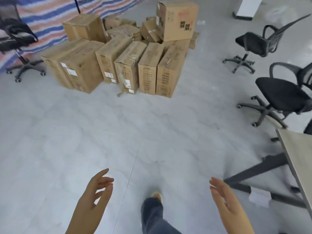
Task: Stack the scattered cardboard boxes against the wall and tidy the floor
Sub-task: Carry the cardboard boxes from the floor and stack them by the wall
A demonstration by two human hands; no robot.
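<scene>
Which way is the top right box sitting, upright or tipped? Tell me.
Upright. The top box rests flat on the boxes below, sides vertical, top flaps closed.

Office under setup or used as storage. Shown by black mesh swivel chairs (263, 43) on castors, scattered unoccupied across pale tiled floor (118, 132); desk (297, 159) with dark metal frame at right edge; cardboard boxes (118, 53) massed on floor ahead; striped tarpaulin (50, 12) hung behind boxes as makeshift wall covering.
</scene>
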